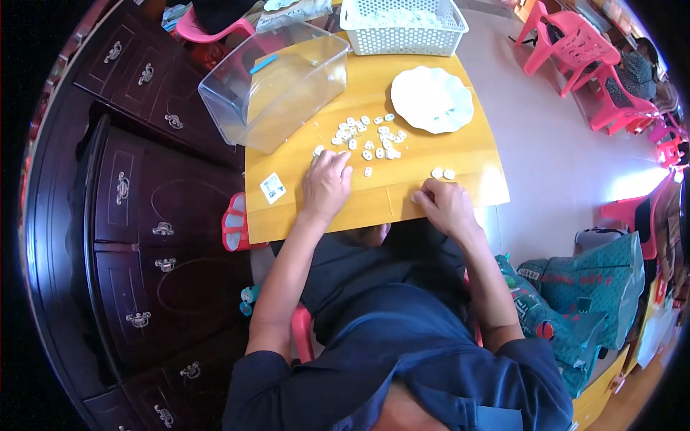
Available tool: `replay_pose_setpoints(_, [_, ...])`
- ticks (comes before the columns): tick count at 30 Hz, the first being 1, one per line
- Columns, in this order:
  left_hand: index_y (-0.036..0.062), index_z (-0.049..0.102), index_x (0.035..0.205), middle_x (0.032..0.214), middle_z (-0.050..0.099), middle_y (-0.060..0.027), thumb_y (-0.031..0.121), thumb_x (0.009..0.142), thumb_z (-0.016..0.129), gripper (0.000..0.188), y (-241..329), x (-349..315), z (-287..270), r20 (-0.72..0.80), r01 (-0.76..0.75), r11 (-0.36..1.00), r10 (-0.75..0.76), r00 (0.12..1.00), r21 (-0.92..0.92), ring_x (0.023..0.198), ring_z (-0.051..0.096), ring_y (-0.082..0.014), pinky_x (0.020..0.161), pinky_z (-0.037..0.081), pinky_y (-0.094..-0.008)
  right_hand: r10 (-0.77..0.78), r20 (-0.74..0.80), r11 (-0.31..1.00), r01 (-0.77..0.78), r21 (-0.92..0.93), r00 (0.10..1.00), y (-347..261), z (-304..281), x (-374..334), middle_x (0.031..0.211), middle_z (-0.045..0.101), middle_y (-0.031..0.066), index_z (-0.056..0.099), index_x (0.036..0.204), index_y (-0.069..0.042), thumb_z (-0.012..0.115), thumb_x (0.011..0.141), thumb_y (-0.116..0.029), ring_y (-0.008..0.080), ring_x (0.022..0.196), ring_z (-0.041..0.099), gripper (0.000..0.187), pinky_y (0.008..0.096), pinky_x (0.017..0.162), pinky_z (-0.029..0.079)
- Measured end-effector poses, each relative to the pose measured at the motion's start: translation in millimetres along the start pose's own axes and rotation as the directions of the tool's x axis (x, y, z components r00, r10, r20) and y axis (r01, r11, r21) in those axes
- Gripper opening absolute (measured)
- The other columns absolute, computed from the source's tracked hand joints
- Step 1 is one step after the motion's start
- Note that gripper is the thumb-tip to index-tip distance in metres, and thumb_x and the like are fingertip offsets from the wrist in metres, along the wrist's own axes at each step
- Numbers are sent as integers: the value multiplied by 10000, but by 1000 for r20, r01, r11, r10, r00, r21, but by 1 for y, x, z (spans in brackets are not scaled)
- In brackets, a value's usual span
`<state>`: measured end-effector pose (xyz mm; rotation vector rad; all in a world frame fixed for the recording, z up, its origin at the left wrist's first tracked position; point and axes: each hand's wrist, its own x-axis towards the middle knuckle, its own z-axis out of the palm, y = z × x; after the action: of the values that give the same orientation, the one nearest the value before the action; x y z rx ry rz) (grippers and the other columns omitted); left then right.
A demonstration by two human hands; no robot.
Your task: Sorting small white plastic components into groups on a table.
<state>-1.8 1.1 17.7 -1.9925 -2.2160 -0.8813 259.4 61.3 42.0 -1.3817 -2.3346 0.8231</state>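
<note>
Several small white oval pieces (352, 144), each with two dark holes, lie loosely scattered over the middle of the yellow table (438, 154). At the near left edge of this scatter is my left hand (328, 185), palm down. Its fingers are apart and their tips touch the table beside the nearest pieces. My right hand (447, 207) rests close to the table's front edge, thumb and fingers pinched together. Something small and pale shows at the fingertips, too little to name. Just beyond that hand lie two white pieces (443, 174) side by side.
A clear plastic bin (287, 115) with a blue-handled tool (264, 64) stands far left. A white scalloped plate (430, 97) lies far right, before a white perforated basket (402, 44). A printed card (272, 188) lies near left. Dark cabinets (194, 179) flank the table.
</note>
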Motion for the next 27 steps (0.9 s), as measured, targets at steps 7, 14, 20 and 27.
replay_pose_setpoints(7, [75, 713, 1076, 1023, 615, -120, 180, 858, 709, 242, -7, 26, 11, 9, 24, 991, -26, 1000, 134, 1000, 596, -326, 836, 504, -468, 11, 18, 984, -8, -178, 1000, -1, -2, 26, 795, 712, 218, 737, 831, -58, 655, 874, -322, 402, 781, 709, 280, 498, 747, 577])
replay_pose_setpoints(14, [78, 726, 1043, 1009, 622, -109, 177, 854, 710, 213, -6, 26, 17, -1, 6, 993, -6, 1000, 118, 990, 594, -312, 849, 493, -463, 64, 28, 974, -57, -220, 998, -4, -9, 33, 816, 718, 225, 746, 844, -53, 659, 870, -329, 404, 816, 714, 291, 499, 768, 578])
replay_pose_setpoints(20, [89, 744, 1042, 975, 633, -100, 152, 837, 729, 215, 0, 16, 16, -36, -38, 992, 42, 998, 124, 965, 602, -308, 831, 496, -457, 135, 38, 966, -123, -228, 990, -2, -9, 41, 813, 719, 215, 740, 877, -55, 679, 871, -338, 403, 805, 711, 289, 495, 768, 572])
replay_pose_setpoints(27, [108, 761, 1015, 948, 636, -81, 162, 832, 743, 191, 6, 3, 12, -62, -49, 994, 55, 997, 102, 951, 606, -300, 805, 493, -456, -91, -162, 995, 82, -61, 983, -18, 6, 44, 798, 715, 179, 693, 854, -63, 664, 903, -266, 380, 768, 704, 210, 488, 719, 559])
